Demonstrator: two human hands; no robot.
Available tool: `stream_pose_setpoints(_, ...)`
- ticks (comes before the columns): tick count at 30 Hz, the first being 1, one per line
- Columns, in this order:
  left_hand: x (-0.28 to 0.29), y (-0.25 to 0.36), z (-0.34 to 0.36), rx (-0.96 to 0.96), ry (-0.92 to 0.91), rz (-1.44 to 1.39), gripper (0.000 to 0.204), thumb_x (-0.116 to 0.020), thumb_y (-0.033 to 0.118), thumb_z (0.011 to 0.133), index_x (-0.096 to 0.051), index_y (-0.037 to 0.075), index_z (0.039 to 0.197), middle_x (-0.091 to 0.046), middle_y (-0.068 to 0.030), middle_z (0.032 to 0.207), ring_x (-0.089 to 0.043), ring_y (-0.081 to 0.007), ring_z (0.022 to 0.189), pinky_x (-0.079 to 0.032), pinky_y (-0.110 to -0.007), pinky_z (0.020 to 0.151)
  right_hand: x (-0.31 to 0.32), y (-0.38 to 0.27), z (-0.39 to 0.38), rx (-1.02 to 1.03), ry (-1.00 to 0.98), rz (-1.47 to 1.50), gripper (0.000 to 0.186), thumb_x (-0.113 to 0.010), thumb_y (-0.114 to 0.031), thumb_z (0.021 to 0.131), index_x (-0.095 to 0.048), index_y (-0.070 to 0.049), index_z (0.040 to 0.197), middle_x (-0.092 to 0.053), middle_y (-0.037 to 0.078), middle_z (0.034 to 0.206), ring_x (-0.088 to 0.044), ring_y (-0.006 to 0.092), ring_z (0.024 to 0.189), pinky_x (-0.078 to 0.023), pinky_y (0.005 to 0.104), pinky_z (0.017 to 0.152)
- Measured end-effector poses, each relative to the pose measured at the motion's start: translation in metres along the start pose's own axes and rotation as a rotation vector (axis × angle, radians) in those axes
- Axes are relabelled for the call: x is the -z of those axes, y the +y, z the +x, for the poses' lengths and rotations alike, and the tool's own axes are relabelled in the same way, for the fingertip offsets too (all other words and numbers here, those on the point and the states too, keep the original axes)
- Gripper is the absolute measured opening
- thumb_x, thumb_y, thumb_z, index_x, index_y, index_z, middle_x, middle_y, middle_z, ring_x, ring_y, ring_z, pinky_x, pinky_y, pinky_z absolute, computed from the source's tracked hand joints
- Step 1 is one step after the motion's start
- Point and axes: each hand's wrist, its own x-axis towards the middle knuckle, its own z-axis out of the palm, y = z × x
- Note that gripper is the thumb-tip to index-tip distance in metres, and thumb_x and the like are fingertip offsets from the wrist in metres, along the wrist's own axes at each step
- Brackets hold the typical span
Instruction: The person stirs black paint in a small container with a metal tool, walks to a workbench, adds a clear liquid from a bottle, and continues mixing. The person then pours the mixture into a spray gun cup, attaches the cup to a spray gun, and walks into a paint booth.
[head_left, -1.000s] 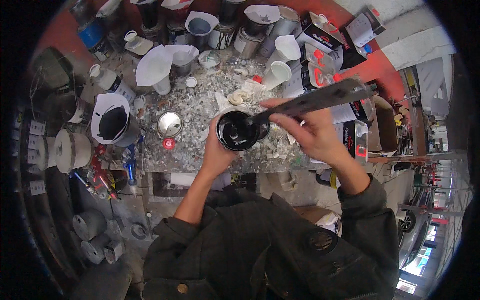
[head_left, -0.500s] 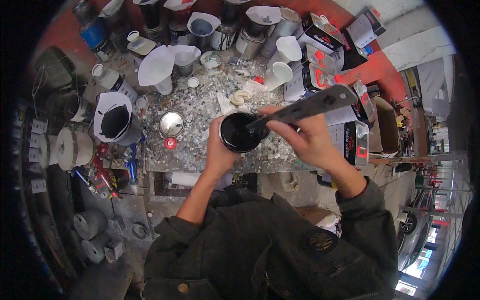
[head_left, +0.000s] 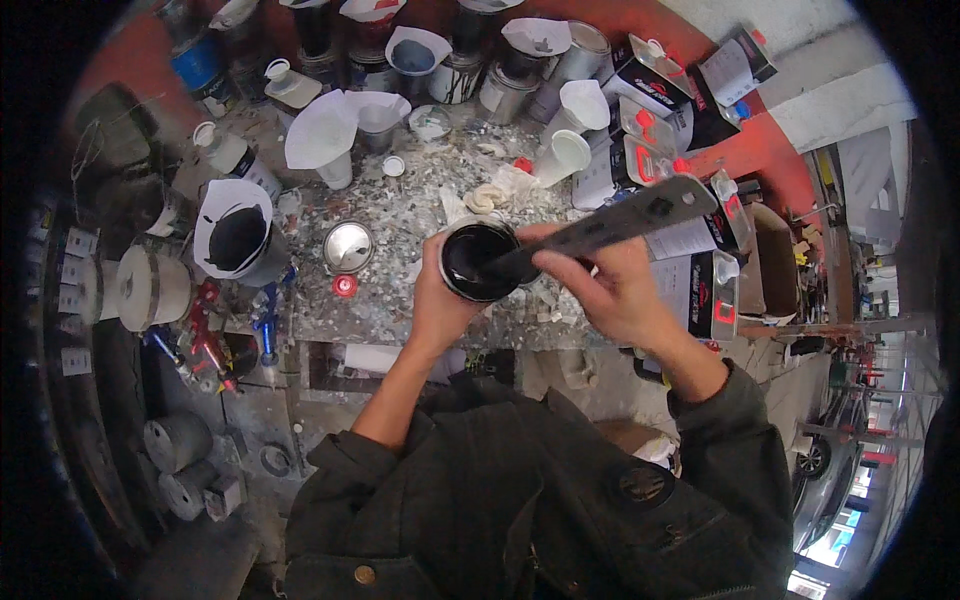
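Paint tin (head_left: 480, 298) is in my left hand (head_left: 440, 300), mouth up, over the near half of the bench. Can't tell if its base touches the top. Black paint (head_left: 462, 250) inside. Left grip: wrapped round the tin's left side, palm to the wall; far fingertips hidden.

Flat stirring stick (head_left: 640, 217) is in my right hand (head_left: 615, 290), pinched between thumb and fingers. It slants up to the right, hole at the top end, lower end down inside the tin. Depth in the paint: can't tell.

Just beyond the tin: crumpled rag (head_left: 488, 197). Left of it, on the bench: round metal lid (head_left: 348, 247), red cap (head_left: 345, 286) just on the near side of the lid. Bench top (head_left: 400, 225) is spattered all over with dried paint.

Further out: translucent cup (head_left: 560, 160) beyond the rag, white cap (head_left: 393, 166) up-left. Paper strainer (head_left: 320, 135) sits in a cup near that cap. Left side: red spray gun (head_left: 208, 340) and blue spray gun (head_left: 268, 325), near each other. Right side: cardboard box (head_left: 770, 262), past the rectangular cans (head_left: 700, 292).
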Motion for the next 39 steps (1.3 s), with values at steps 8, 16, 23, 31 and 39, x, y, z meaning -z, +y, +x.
stream_pose_setpoints(8, -0.001, 0.0, -0.005, -0.016, -0.061, -0.036, 0.087, -0.092, 0.006, 0.06, -0.046, 0.003, 0.134, -0.061, -0.0114, 0.127, -0.061, -0.0231, 0.118, -0.047, -0.035, 0.103, 0.017, -0.02, 0.011, 0.131, 0.151, 0.026, 0.02, -0.07, -0.007, 0.091, -0.074, -0.003, 0.111, -0.074, 0.009, 0.093, -0.065, 0.0163, 0.071, -0.049, 0.0303, 0.064)
stream_pose_setpoints(16, 0.009, 0.002, -0.003, -0.006, -0.142, -0.101, 0.09, -0.088, -0.004, 0.054, -0.049, 0.004, 0.134, -0.06, -0.0097, 0.127, -0.058, -0.0215, 0.119, -0.044, -0.035, 0.106, -0.001, -0.019, -0.004, 0.15, 0.066, 0.039, 0.02, -0.069, -0.01, 0.092, -0.074, -0.006, 0.111, -0.072, 0.01, 0.089, -0.066, 0.0201, 0.069, -0.05, 0.0314, 0.063)
stream_pose_setpoints(23, 0.025, 0.004, -0.018, -0.012, -0.058, -0.097, 0.088, -0.091, 0.001, 0.057, -0.049, 0.005, 0.135, -0.061, -0.0095, 0.128, -0.058, -0.0216, 0.121, -0.045, -0.034, 0.104, -0.003, -0.007, 0.014, 0.153, 0.106, -0.05, 0.021, -0.068, -0.008, 0.094, -0.073, -0.002, 0.114, -0.07, 0.004, 0.08, -0.061, 0.0061, 0.067, -0.048, 0.0233, 0.061)
stream_pose_setpoints(31, 0.033, 0.014, -0.023, 0.051, -0.178, -0.039, 0.092, -0.097, 0.012, 0.056, -0.05, 0.003, 0.135, -0.06, -0.0097, 0.128, -0.058, -0.0199, 0.119, -0.044, -0.036, 0.105, -0.016, 0.004, -0.008, -0.109, 0.247, 0.456, 0.046, -0.074, -0.005, 0.087, -0.059, -0.002, 0.13, -0.069, 0.007, 0.113, -0.068, 0.0117, 0.088, -0.054, 0.0238, 0.077)
stream_pose_setpoints(39, 0.019, -0.006, -0.009, 0.152, -0.144, -0.079, 0.091, -0.094, 0.007, 0.06, -0.047, 0.001, 0.137, -0.064, -0.0092, 0.124, -0.061, -0.0176, 0.114, -0.048, -0.034, 0.101, 0.002, 0.172, -0.231, -0.507, 1.331, -0.091, 0.069, -0.083, -0.01, 0.08, -0.049, -0.001, 0.139, -0.054, 0.012, 0.134, -0.057, 0.0195, 0.109, -0.051, 0.0321, 0.094)
